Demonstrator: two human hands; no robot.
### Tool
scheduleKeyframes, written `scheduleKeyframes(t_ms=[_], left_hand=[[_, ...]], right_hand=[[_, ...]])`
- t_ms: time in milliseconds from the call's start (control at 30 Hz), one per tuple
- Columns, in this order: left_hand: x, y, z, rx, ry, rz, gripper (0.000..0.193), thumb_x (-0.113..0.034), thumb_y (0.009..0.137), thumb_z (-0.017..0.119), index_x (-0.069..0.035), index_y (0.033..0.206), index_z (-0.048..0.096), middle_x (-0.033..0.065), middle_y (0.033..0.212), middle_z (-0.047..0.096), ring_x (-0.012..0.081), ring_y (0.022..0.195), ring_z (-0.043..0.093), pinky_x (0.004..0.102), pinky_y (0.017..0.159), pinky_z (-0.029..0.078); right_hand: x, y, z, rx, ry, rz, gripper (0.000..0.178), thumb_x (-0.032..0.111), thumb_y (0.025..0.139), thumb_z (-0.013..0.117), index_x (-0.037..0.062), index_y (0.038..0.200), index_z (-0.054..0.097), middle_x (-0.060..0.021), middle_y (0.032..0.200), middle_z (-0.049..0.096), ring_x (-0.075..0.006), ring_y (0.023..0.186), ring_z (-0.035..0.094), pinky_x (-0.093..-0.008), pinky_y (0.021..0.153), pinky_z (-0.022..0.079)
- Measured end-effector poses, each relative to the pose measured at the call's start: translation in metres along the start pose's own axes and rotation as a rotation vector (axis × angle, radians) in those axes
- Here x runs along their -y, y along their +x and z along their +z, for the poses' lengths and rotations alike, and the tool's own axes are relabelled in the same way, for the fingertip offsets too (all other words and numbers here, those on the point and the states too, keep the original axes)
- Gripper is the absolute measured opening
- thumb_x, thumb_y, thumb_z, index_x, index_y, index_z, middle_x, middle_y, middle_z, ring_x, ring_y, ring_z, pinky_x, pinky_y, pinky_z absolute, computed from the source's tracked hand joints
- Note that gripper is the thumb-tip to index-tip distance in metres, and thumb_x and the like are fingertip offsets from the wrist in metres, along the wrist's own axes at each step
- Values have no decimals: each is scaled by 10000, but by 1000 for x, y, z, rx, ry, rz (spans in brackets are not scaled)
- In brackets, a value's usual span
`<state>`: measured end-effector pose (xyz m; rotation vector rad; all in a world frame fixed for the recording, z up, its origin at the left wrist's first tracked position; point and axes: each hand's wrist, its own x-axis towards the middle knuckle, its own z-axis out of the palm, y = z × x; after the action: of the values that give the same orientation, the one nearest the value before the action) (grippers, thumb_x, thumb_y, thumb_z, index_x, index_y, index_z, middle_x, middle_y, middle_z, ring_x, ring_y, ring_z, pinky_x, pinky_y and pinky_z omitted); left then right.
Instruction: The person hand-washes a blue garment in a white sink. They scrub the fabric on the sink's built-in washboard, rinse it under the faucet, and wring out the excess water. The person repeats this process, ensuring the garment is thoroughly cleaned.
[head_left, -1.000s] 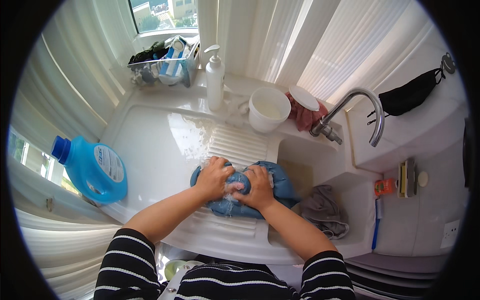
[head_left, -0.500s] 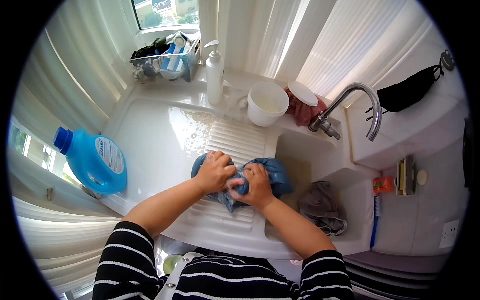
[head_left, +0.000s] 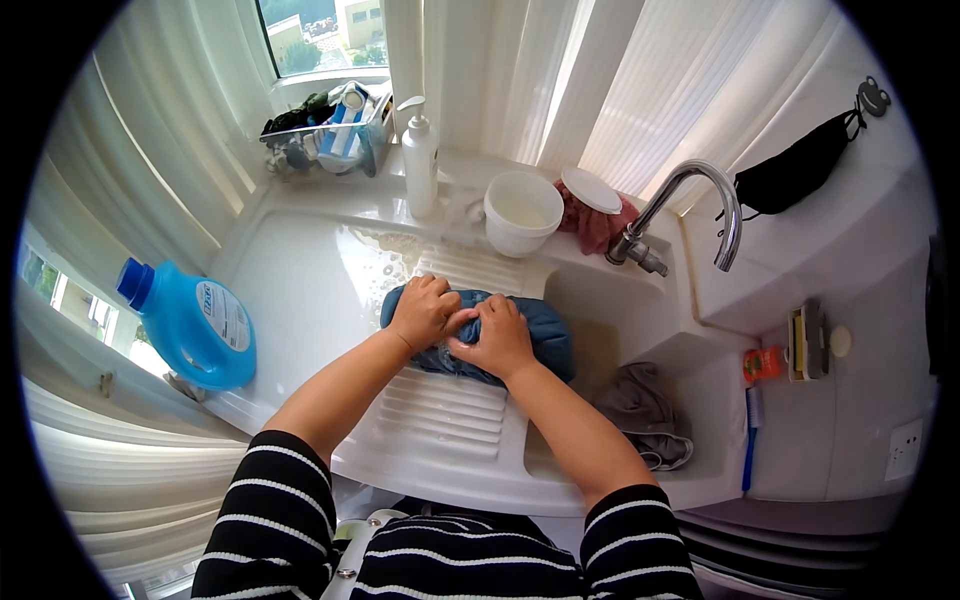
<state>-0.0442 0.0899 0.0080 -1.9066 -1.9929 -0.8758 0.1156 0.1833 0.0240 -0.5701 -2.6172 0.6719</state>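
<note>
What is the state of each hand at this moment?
Left hand: closed, holding the blue cloth.
Right hand: closed, holding the same cloth.

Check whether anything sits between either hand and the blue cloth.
Nothing visible does: the left hand and right hand both grip the blue cloth directly, over the ridged washboard. The white tub stands beyond, apart from both hands.

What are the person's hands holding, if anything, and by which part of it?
The left hand and the right hand hold the blue cloth by bunched fabric near its middle.
</note>
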Motion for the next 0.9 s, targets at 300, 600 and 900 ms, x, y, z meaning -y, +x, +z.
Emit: scheduleKeyframes(t_ms=[300, 600, 900], left_hand=[[-33, -28, -15, 175, -190, -363, 675, -730, 698, 684, -157, 1055, 716, 179, 1322, 490, 421, 1299, 351, 684, 1010, 217], [-25, -26, -32, 272, -417, -143, 575, -401, 623, 729, -106, 1111, 656, 159, 1266, 503, 402, 1248, 406, 534, 1065, 297], [-77, -9, -35, 458, -226, -420, 961, -737, 730, 644, -237, 1506, 374, 232, 1562, 182, 488, 1436, 124, 632, 1120, 148]], right_hand=[[-81, -63, -8, -170, 1114, 1123, 924, 615, 781, 725, 95, 1471, 398, -175, 1463, 425, -305, 1362, 400, -431, 1097, 366], [-6, -37, -35, -407, 1190, 609, 311, 36, 777, 670, 40, 1081, 605, -31, 936, 605, -173, 878, 570, -341, 859, 475], [-59, -70, 4, -190, 498, 214, 538, 324, 927, 573, 90, 1406, 497, -183, 1398, 400, -398, 1359, 295, -464, 1146, 253]])
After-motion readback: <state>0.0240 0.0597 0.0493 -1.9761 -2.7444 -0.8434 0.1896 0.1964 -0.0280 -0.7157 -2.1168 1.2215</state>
